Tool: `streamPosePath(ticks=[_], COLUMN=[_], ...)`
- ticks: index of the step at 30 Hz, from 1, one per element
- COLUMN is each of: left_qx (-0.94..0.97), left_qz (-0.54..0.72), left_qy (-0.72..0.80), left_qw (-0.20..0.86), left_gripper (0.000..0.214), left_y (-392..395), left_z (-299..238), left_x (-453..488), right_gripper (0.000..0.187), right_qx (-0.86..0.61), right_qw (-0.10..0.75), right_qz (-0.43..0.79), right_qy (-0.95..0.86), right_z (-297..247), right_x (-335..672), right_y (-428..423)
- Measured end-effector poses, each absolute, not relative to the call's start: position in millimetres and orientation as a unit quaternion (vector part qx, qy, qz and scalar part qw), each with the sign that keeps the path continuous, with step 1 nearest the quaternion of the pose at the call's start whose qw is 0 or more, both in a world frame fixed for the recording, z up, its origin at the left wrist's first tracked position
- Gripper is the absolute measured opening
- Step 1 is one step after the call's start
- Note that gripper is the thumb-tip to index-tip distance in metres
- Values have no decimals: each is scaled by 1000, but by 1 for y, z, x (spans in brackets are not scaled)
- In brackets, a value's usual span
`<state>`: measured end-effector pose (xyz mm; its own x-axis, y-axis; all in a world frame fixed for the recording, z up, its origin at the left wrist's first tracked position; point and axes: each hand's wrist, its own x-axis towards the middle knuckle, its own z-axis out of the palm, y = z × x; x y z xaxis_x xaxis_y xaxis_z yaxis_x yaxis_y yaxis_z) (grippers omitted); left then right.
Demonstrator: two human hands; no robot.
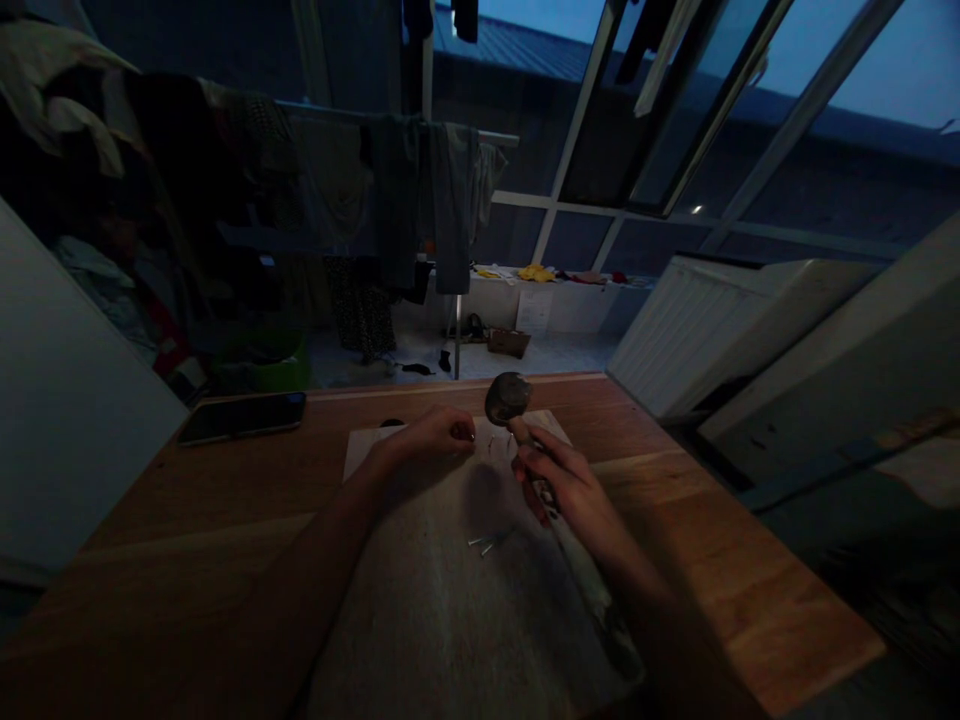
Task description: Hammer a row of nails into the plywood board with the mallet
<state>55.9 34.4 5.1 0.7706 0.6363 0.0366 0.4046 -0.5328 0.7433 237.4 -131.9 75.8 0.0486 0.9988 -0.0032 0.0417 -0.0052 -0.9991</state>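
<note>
My right hand (559, 475) grips a hammer by its long handle, and the dark, rounded hammer head (508, 397) is raised above the far end of a pale wooden board (420, 590). My left hand (437, 432) is closed in a pinch at the board's far part, with the small shiny tip of a nail (473, 437) showing at its fingers. Between the two hands a thin nail (491, 444) stands up from the board, and another nail (509, 440) stands close to the hammer handle. Nearer me, several loose nails (487, 547) lie on the board.
The board lies on a wooden table (705, 520). A dark phone (244, 417) rests at the table's far left. Beyond the table are hanging clothes (420, 190), a green basket (274, 360) and a white ribbed appliance (697, 310). A small dark round object (391, 423) sits behind my left wrist.
</note>
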Motion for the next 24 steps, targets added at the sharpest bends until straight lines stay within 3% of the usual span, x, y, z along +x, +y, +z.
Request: streamPosePath(ticks=[7,18,24], left_qx=[841,805,815], left_qz=[174,241,218], left_qy=[317,244,245], left_qw=[402,484,478], left_gripper=[17,21,18], left_y=[28,32,33], left_z=[8,-8,-7], left_x=[55,59,59], right_gripper=[31,34,37], right_qx=[-510,-516,-511], right_qw=[506,484,482], right_qz=[520,514,517], right_qy=[-462,-485,-489], right_z=[37,25,24], right_x=[229,230,231], right_y=[-120,-122,-124])
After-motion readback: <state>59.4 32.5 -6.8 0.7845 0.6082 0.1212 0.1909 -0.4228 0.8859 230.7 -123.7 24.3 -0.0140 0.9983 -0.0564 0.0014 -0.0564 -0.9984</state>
